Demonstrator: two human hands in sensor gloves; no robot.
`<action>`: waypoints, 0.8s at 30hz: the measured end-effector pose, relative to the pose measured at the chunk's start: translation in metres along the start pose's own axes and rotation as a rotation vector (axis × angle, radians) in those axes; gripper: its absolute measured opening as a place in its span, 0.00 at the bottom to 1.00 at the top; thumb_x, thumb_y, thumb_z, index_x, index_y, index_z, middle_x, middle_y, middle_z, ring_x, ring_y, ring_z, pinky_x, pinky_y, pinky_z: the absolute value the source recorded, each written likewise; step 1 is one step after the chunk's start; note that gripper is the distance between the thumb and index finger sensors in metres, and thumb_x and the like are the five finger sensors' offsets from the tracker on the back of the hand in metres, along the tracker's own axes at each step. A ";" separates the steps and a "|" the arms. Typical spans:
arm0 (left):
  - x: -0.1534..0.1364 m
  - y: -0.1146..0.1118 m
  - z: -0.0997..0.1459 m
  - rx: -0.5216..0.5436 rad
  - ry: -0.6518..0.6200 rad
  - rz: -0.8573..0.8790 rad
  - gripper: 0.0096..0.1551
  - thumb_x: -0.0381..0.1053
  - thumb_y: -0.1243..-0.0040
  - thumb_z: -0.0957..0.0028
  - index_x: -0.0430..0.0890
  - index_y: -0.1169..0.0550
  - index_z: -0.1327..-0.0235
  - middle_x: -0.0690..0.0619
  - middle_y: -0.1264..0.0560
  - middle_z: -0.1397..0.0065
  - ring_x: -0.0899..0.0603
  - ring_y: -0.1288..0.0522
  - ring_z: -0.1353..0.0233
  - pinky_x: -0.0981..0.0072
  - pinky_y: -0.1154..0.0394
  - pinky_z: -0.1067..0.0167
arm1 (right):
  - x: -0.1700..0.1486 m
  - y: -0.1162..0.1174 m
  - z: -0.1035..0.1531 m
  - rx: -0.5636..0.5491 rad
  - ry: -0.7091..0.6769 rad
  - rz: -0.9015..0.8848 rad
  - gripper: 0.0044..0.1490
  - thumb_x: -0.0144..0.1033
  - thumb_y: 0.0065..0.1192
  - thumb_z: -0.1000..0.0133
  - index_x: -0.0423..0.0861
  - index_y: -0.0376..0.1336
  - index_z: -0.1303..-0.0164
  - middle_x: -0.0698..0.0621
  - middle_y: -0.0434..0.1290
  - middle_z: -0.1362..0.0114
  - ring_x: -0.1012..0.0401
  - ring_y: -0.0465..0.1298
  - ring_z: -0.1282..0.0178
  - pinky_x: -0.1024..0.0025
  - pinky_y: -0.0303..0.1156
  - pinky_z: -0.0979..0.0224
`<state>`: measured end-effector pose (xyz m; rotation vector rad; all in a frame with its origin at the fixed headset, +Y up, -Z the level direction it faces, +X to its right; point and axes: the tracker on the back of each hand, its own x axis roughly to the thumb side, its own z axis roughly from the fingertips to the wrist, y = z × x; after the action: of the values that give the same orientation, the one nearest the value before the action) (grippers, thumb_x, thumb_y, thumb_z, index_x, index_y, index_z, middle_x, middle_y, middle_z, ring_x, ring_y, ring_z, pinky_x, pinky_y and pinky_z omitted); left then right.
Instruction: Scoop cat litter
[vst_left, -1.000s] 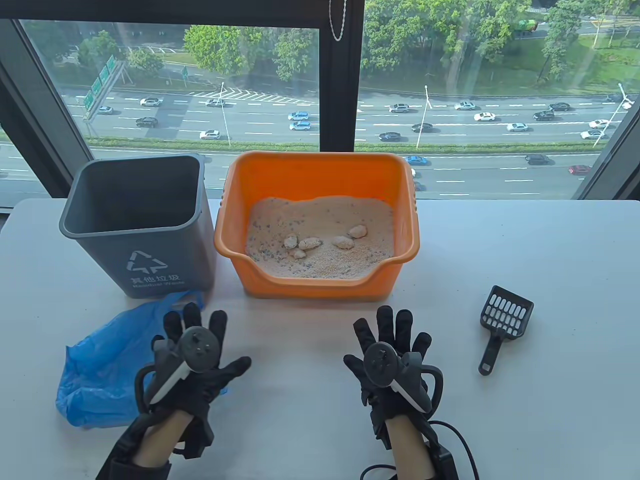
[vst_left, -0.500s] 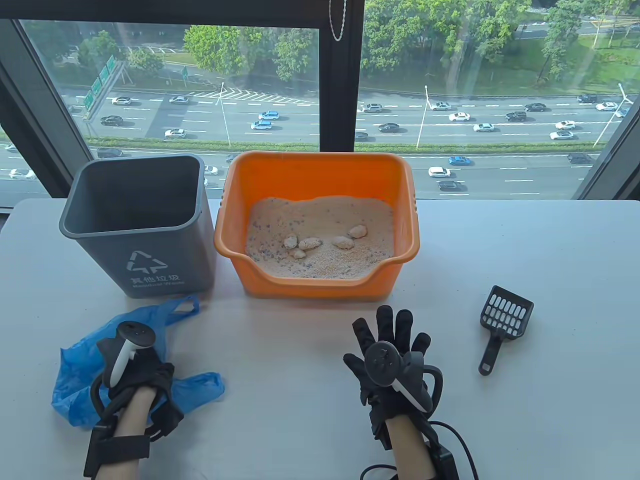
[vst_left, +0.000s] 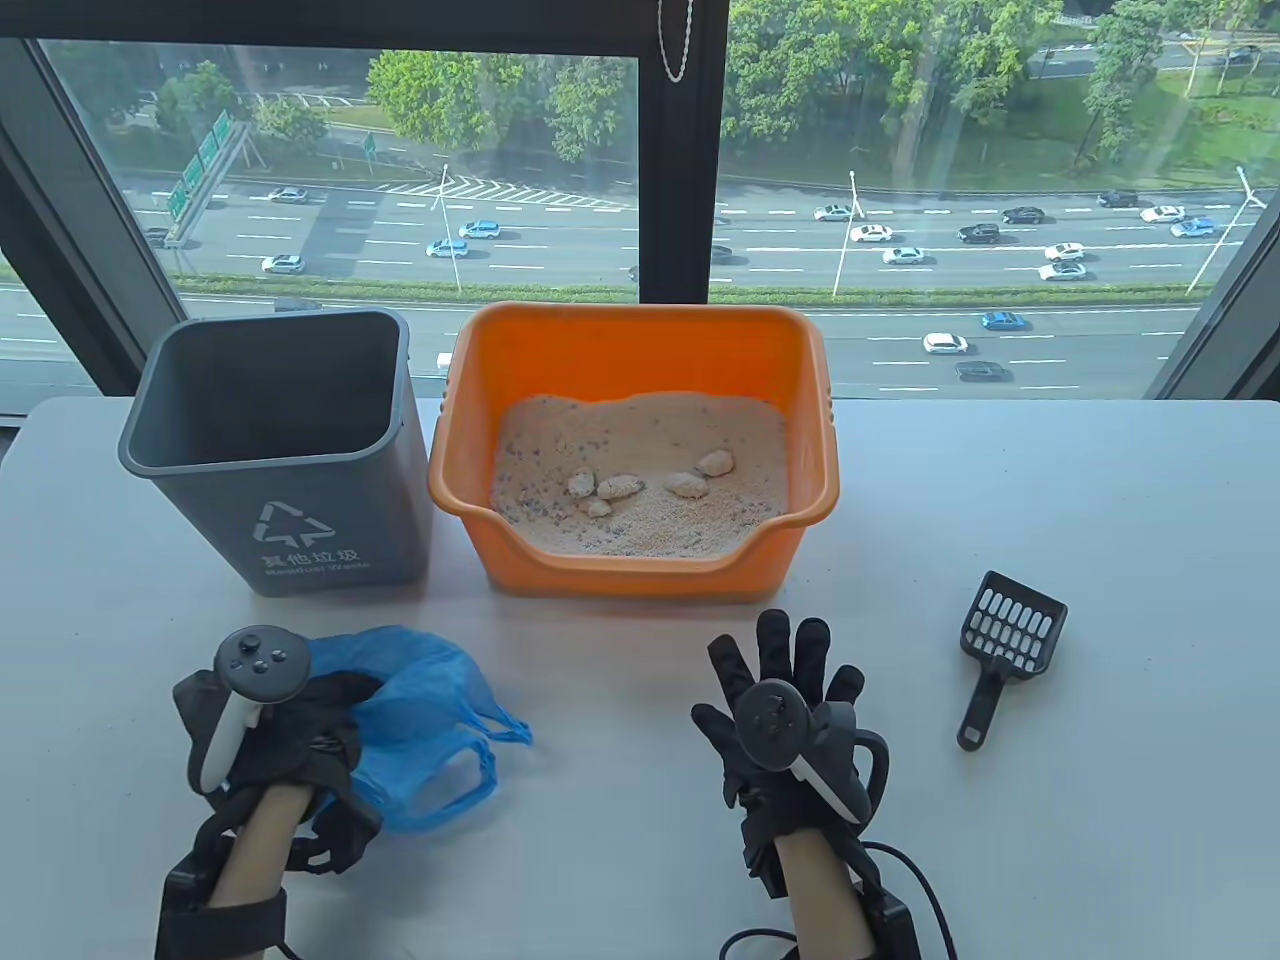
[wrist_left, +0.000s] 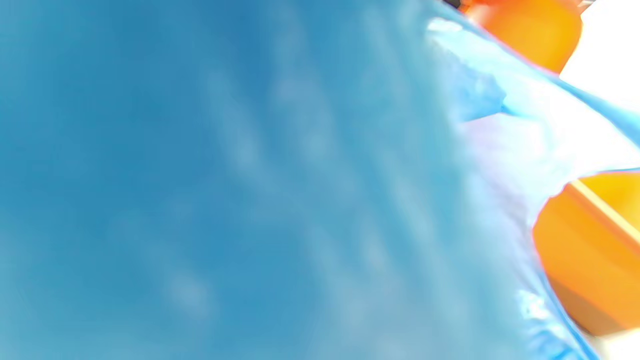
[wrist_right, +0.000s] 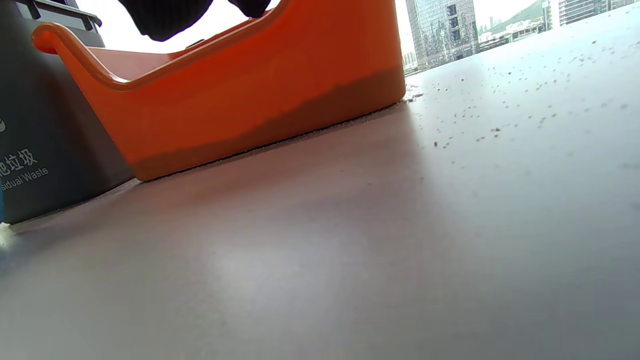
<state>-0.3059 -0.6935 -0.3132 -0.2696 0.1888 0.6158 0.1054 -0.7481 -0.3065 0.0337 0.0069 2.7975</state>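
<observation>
An orange litter box (vst_left: 640, 345) holds pale litter (vst_left: 650, 510) with several clumps (vst_left: 620, 487). A black slotted scoop (vst_left: 1005, 645) lies on the table to the right. A grey waste bin (vst_left: 275, 450) stands to the left of the box. My left hand (vst_left: 300, 725) grips a crumpled blue plastic bag (vst_left: 420, 715), which fills the left wrist view (wrist_left: 225, 190). My right hand (vst_left: 790, 670) rests flat on the table with its fingers spread, empty, left of the scoop.
The white table (vst_left: 1100, 820) runs to a window at the back. A black cable (vst_left: 900, 870) trails from my right wrist. Small litter specks dot the table in the right wrist view (wrist_right: 500, 130). The box front (wrist_right: 250, 105) shows there too.
My left hand moved left onto the blue bag, closed on it and pulled it bunched up to the right. My right hand has barely moved.
</observation>
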 end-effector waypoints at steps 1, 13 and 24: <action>0.019 -0.006 0.005 -0.018 -0.063 -0.003 0.24 0.30 0.47 0.45 0.57 0.17 0.46 0.55 0.24 0.26 0.39 0.25 0.27 0.62 0.22 0.39 | 0.000 0.000 0.000 -0.001 0.000 0.001 0.42 0.60 0.53 0.47 0.67 0.45 0.22 0.56 0.21 0.15 0.53 0.17 0.21 0.34 0.25 0.24; 0.148 -0.109 0.008 -0.272 -0.431 -0.218 0.24 0.33 0.47 0.44 0.58 0.19 0.44 0.55 0.24 0.25 0.40 0.25 0.27 0.61 0.22 0.38 | -0.010 -0.039 0.012 -0.156 -0.055 -0.220 0.39 0.59 0.55 0.46 0.66 0.51 0.23 0.57 0.29 0.12 0.54 0.22 0.16 0.34 0.27 0.23; 0.137 -0.110 -0.009 -0.313 -0.416 -0.128 0.24 0.33 0.47 0.43 0.57 0.20 0.41 0.53 0.25 0.25 0.39 0.24 0.28 0.62 0.22 0.39 | 0.054 -0.037 0.039 0.204 -0.443 -0.212 0.29 0.61 0.61 0.48 0.55 0.77 0.47 0.59 0.38 0.10 0.54 0.19 0.17 0.34 0.21 0.24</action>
<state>-0.1323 -0.7078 -0.3358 -0.4445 -0.3260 0.5605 0.0676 -0.6946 -0.2668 0.6592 0.1769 2.5087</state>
